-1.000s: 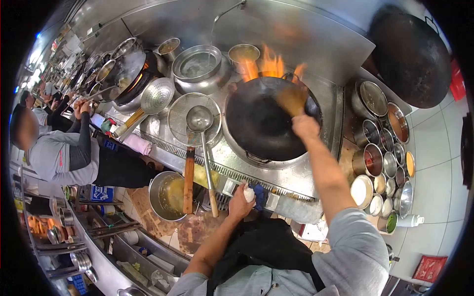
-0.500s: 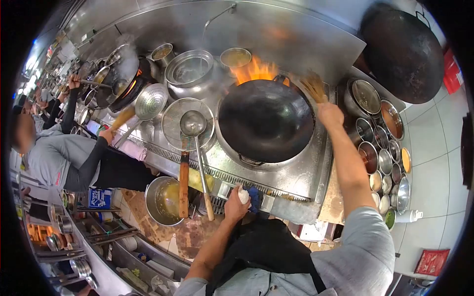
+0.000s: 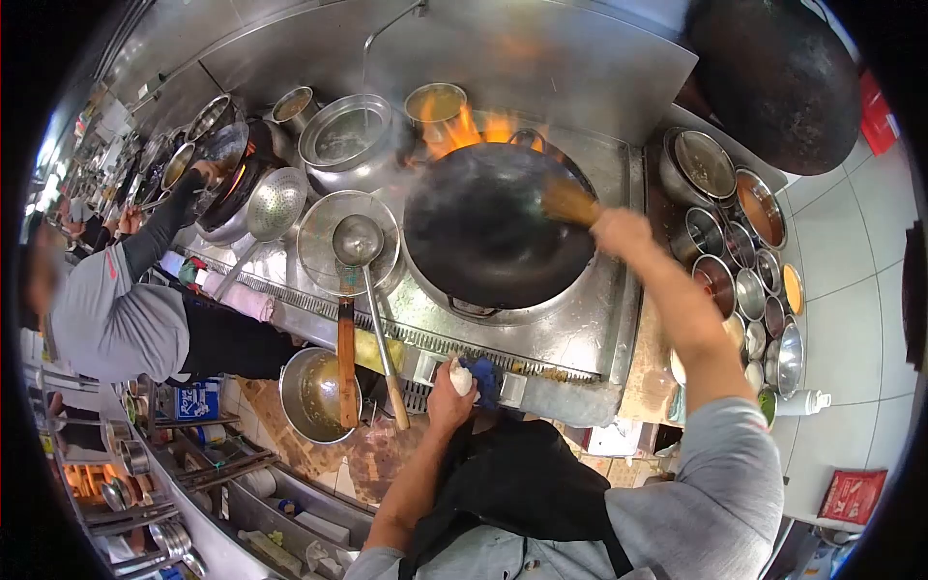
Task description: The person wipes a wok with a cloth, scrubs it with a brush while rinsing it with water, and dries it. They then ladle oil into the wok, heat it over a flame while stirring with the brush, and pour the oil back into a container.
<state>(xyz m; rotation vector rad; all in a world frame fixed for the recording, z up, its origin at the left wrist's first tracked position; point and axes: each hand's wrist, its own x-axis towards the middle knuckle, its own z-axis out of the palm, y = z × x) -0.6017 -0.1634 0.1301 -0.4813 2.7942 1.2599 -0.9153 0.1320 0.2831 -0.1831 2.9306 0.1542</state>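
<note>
My right hand (image 3: 621, 235) is closed round a bamboo wok brush (image 3: 568, 202), whose bristles are over the right side of a large black wok (image 3: 483, 242). The wok sits on a burner, with flames (image 3: 474, 133) rising behind its far rim. My left hand (image 3: 450, 400) is closed on a white cloth (image 3: 460, 377) at the stove's front edge, next to a dark blue cloth (image 3: 486, 381). Left of the wok, a metal ladle (image 3: 359, 241) lies across a round wire strainer (image 3: 314, 242), both handles pointing toward me.
Several metal bowls and seasoning pots (image 3: 750, 293) crowd the right side. A steel pot (image 3: 319, 396) stands low at the front left. A perforated skimmer (image 3: 276, 203) lies farther left, where a co-worker in a grey shirt (image 3: 126, 309) reaches over another wok. A big wok (image 3: 773, 82) leans at the back right.
My right hand has swung the brush left from beside the wok to over its inside. The co-worker's arm now reaches farther forward. The whole view has shifted slightly.
</note>
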